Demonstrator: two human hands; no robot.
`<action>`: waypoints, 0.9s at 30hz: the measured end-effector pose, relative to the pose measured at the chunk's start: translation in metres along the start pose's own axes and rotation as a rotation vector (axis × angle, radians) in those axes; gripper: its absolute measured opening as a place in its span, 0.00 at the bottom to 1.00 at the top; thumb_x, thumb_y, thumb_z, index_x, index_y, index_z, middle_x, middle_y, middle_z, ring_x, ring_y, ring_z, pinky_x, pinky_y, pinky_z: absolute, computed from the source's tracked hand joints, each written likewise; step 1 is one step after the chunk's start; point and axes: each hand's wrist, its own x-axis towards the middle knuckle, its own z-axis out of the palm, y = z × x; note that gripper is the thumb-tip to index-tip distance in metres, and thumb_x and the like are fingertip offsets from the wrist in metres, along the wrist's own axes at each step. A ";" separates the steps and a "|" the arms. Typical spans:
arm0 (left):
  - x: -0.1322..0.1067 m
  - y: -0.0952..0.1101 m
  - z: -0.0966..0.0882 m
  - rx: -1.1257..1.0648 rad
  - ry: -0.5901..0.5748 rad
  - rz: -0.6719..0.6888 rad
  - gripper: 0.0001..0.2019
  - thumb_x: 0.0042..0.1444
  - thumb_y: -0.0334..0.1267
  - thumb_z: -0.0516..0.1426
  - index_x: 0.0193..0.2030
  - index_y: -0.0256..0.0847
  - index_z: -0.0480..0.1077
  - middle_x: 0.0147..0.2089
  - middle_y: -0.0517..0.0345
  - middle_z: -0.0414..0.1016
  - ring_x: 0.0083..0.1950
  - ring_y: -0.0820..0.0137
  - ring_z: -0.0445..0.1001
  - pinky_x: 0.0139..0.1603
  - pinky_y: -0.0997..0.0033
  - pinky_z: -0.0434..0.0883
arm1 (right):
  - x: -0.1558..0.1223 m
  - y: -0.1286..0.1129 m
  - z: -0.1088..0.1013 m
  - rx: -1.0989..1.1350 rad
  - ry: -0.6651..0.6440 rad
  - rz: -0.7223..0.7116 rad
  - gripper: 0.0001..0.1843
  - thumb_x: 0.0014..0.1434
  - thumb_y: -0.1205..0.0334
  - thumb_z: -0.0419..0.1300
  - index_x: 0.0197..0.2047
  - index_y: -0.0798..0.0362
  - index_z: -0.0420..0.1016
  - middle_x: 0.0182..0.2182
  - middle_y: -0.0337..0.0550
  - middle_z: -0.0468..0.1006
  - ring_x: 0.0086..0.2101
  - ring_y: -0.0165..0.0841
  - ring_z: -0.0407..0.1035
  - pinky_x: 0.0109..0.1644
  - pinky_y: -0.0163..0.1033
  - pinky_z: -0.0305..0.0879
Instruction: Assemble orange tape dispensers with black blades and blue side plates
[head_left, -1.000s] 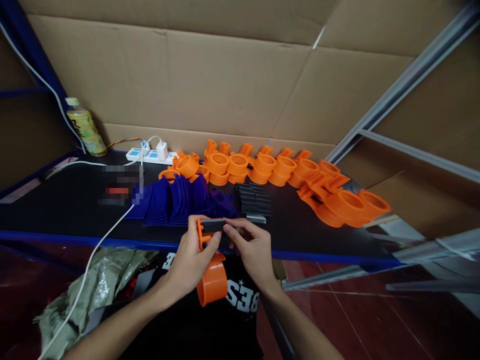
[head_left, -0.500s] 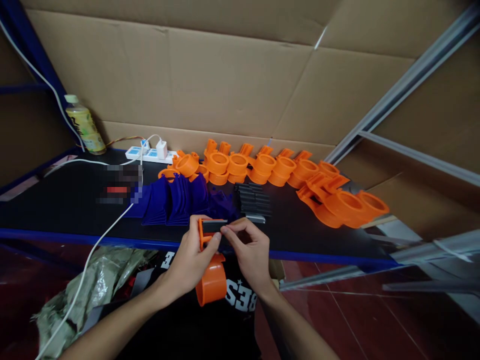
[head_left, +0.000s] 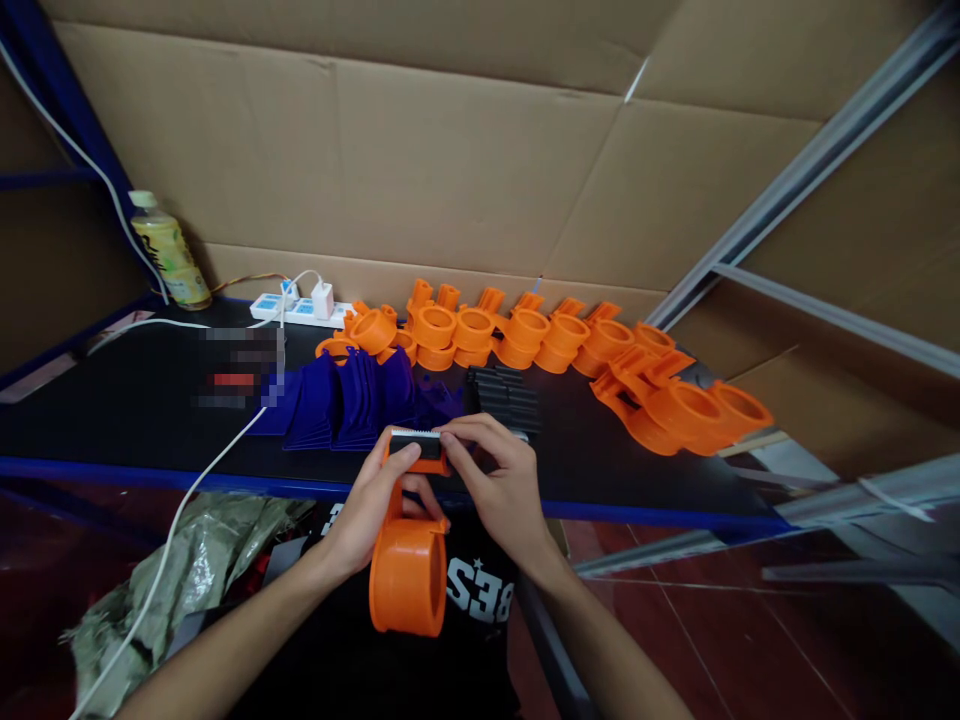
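Observation:
My left hand [head_left: 369, 510] is wrapped round the upper part of an orange tape dispenser [head_left: 407, 585], whose wide ring hangs below the fingers. Across the dispenser's top end lies a black strip with a pale toothed blade [head_left: 424, 446], under my left thumb. My right hand [head_left: 501, 482] pinches the strip's right end between thumb and forefinger. Beyond my hands, on the table, are stacked black strips [head_left: 506, 395] and a row of dark blue plastic pieces [head_left: 375, 395].
More orange dispensers [head_left: 523, 335] stand along the back of the black table [head_left: 630, 490], with several heaped at the right [head_left: 686, 405]. At the back left are a power strip [head_left: 304, 308] and a yellow bottle [head_left: 171, 250]. A white cable [head_left: 202, 470] crosses the left side.
The dispenser has turned in my left hand, so the toothed edge and the black strip's face now show. Its ring has swung slightly left and down. My right hand stays at the strip's end.

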 end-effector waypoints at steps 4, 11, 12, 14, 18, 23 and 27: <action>0.002 0.003 -0.008 -0.061 -0.066 -0.203 0.25 0.62 0.60 0.53 0.46 0.38 0.69 0.25 0.51 0.79 0.23 0.60 0.80 0.25 0.68 0.74 | 0.011 -0.002 -0.006 0.167 -0.202 0.212 0.14 0.61 0.50 0.66 0.38 0.54 0.82 0.25 0.40 0.76 0.23 0.27 0.66 0.22 0.31 0.58; 0.007 0.009 -0.016 -0.171 -0.018 -0.330 0.30 0.61 0.61 0.52 0.45 0.31 0.77 0.23 0.47 0.78 0.25 0.59 0.81 0.29 0.65 0.76 | 0.033 0.012 -0.029 -0.010 -0.203 0.150 0.19 0.64 0.47 0.61 0.48 0.52 0.82 0.34 0.43 0.81 0.26 0.28 0.68 0.24 0.32 0.59; 0.007 0.010 -0.016 -0.181 -0.001 -0.322 0.30 0.60 0.61 0.52 0.46 0.31 0.78 0.23 0.48 0.78 0.25 0.59 0.81 0.28 0.66 0.76 | 0.036 0.016 -0.034 -0.125 -0.177 0.096 0.19 0.65 0.48 0.61 0.50 0.50 0.82 0.38 0.44 0.82 0.28 0.29 0.69 0.27 0.33 0.62; 0.008 0.012 -0.015 -0.189 0.025 -0.311 0.31 0.61 0.61 0.53 0.47 0.30 0.78 0.23 0.49 0.78 0.25 0.60 0.81 0.28 0.67 0.76 | 0.043 0.021 -0.042 -0.378 -0.179 0.006 0.19 0.63 0.51 0.63 0.55 0.47 0.81 0.42 0.44 0.82 0.31 0.31 0.70 0.34 0.36 0.66; 0.008 0.012 -0.013 -0.188 0.042 -0.293 0.32 0.61 0.62 0.53 0.49 0.30 0.77 0.23 0.51 0.77 0.25 0.62 0.80 0.31 0.66 0.78 | 0.051 0.029 -0.044 -0.679 -0.298 -0.061 0.20 0.62 0.54 0.66 0.58 0.42 0.78 0.51 0.44 0.80 0.39 0.36 0.75 0.42 0.40 0.68; 0.006 0.013 -0.010 -0.227 0.054 -0.220 0.23 0.60 0.55 0.58 0.46 0.35 0.77 0.26 0.53 0.78 0.23 0.68 0.76 0.35 0.63 0.79 | 0.054 0.034 -0.030 -0.770 -0.328 -0.088 0.15 0.62 0.56 0.66 0.52 0.45 0.80 0.49 0.47 0.81 0.49 0.42 0.75 0.49 0.43 0.68; 0.003 0.014 -0.008 -0.237 0.080 -0.206 0.16 0.59 0.47 0.60 0.44 0.33 0.77 0.24 0.56 0.75 0.23 0.70 0.74 0.36 0.65 0.80 | 0.056 0.034 -0.028 -0.705 -0.294 -0.058 0.15 0.61 0.56 0.67 0.51 0.45 0.80 0.46 0.45 0.81 0.42 0.38 0.75 0.44 0.40 0.68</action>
